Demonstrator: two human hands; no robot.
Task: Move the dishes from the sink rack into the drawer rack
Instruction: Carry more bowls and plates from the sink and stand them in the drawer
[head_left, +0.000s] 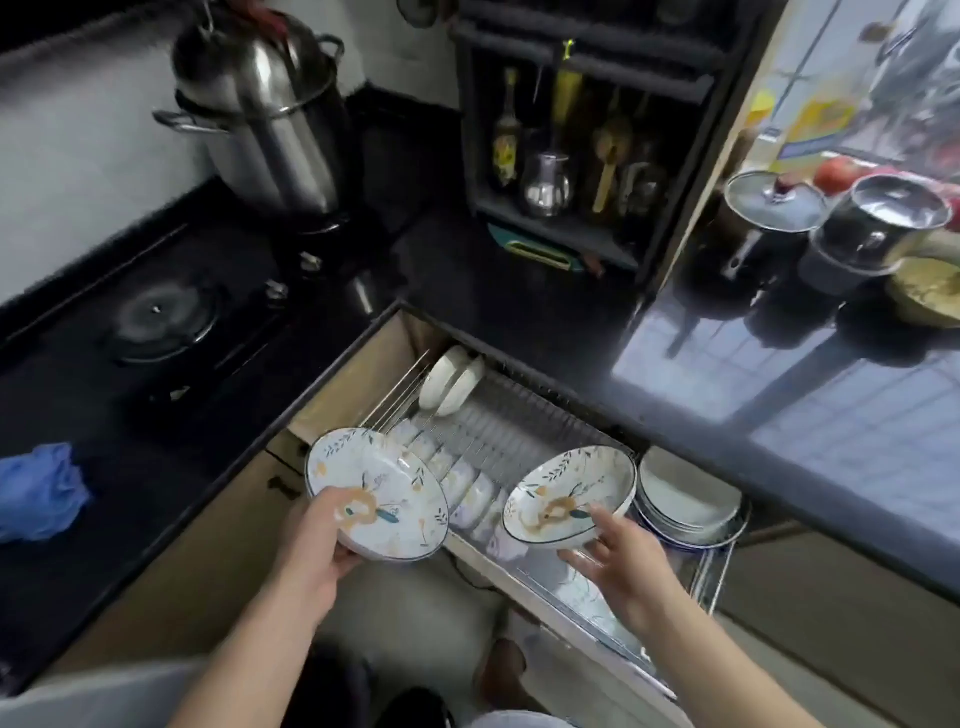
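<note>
Currently we hold two floral plates above the open drawer rack (519, 415): left grip (317, 540) clasps plate one (376, 493), right grip (621, 556) clasps plate two (569, 499).

A patterned dish (376, 493) sits in the left hand (324, 540), tilted with its inner face toward the camera; it is white with a dark rim line, leaf sprigs and an orange-and-teal motif at its centre. A second patterned dish (569, 499) of the same design (deeper-looking, bowl-like) is held by the right hand (618, 558) just above the drawer rack (467, 415). The rack is a wire frame inside the pulled-out drawer. At its far end stand two plain white bowls (452, 379) on edge. A row of small patterned bowls (457, 478) fills its near part, between the two held dishes. On the right lies a stack of white plates (688, 499).
</note>
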